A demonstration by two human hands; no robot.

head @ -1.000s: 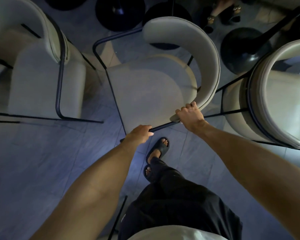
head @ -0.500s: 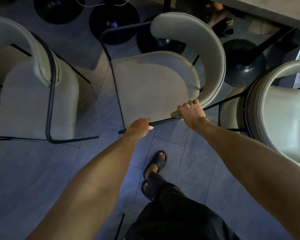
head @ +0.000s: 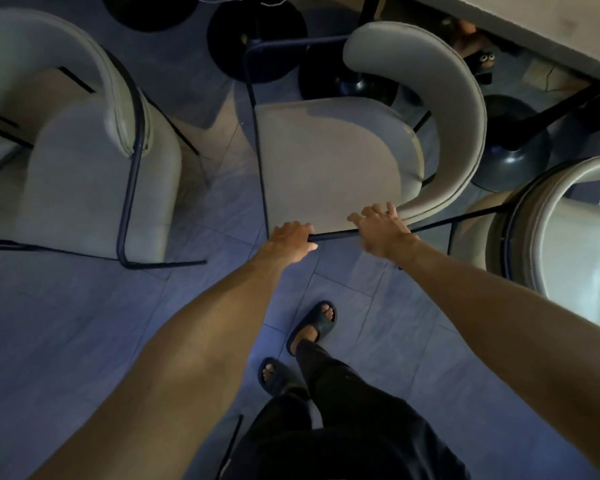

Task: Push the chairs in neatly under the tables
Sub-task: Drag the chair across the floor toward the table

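Note:
The middle chair (head: pixel 333 161) has a pale cushioned seat, a curved backrest and a thin black metal frame. It stands turned sideways, its backrest on the right, near the table edge (head: pixel 534 36) at the top right. My left hand (head: pixel 291 237) grips the chair's black frame bar at the near side of the seat. My right hand (head: pixel 383 230) hovers over the same bar by the backrest's near end, fingers spread and blurred, holding nothing.
A matching chair (head: pixel 94 174) stands at the left and another chair (head: pixel 568 237) at the right, close to the middle one. Black round table bases (head: pixel 257 39) (head: pixel 510 150) sit on the grey tiled floor. My sandalled feet (head: pixel 316 323) are below.
The middle chair has slid forward toward the table. My right hand has let go of the backrest end and spread its fingers. My left hand keeps its grip on the bar.

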